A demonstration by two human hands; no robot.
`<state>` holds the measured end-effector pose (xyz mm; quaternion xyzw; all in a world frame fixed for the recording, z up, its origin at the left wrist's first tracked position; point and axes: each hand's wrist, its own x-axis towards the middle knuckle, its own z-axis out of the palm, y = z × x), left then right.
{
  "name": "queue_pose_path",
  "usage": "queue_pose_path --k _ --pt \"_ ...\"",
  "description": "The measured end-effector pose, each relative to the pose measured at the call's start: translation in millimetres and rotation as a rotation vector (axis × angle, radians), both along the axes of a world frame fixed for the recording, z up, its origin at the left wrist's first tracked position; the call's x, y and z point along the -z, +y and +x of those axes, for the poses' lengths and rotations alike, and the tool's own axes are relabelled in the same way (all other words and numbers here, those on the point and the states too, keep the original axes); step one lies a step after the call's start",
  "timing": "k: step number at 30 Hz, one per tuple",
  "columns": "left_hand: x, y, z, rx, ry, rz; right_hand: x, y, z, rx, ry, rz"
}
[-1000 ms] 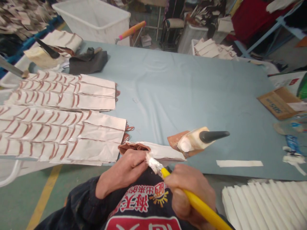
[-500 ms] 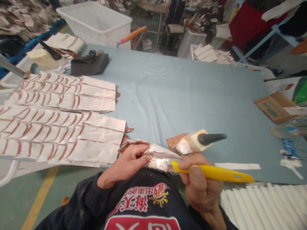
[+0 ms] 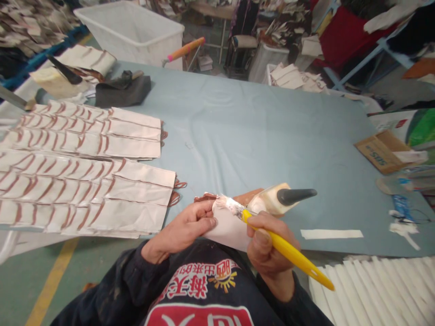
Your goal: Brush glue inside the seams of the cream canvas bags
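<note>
My right hand (image 3: 272,246) is closed around the yellow handle of a brush (image 3: 288,249). White stuff coats its bristles, which touch the upper edge of a whitish piece of material (image 3: 227,228). My left hand (image 3: 186,226) pinches that piece at its left side, thumb on top; a reddish-brown edge shows beyond the fingers. Just past my right hand lies a cream plastic bottle (image 3: 277,199) with a black tapered end, a brown scrap partly under it. Left of my hands, whitish pieces with brown edges (image 3: 136,185) lie in overlapping rows.
A blue-grey sheet covers the table (image 3: 244,131). A white strip (image 3: 331,234) lies near the front edge, with white rolls (image 3: 380,290) below it. At the right stands a cardboard box (image 3: 380,151). Behind the table are a white bin (image 3: 132,36) and an orange handle (image 3: 186,50).
The brush has moved up to the piece's upper edge, and its handle now slants down to the right. The piece has turned to show a broader white face. My left hand keeps its pinch.
</note>
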<state>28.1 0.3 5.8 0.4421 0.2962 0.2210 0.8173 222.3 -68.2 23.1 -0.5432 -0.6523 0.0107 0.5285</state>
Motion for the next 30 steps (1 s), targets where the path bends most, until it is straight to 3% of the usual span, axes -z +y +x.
queue_pose_path --k 5,12,19,24,30 --pt "-0.3 0.9 -3.0 0.021 0.042 0.002 2.3 -4.1 -2.1 -0.121 0.103 -0.121" --pt "-0.2 0.8 -5.4 -0.006 0.074 0.014 17.0 -1.5 2.6 0.015 0.162 -0.137" --pt "-1.5 -1.0 -3.6 -0.046 0.094 0.059 30.0 9.2 2.1 -0.031 0.181 -0.156" --pt "1.6 -0.2 -1.0 -0.13 0.005 -0.037 26.2 21.2 2.2 -0.039 0.105 -0.099" --pt "-4.4 -0.8 5.0 -0.196 -0.166 -0.309 10.1 28.4 -0.1 -0.186 -0.071 0.06"
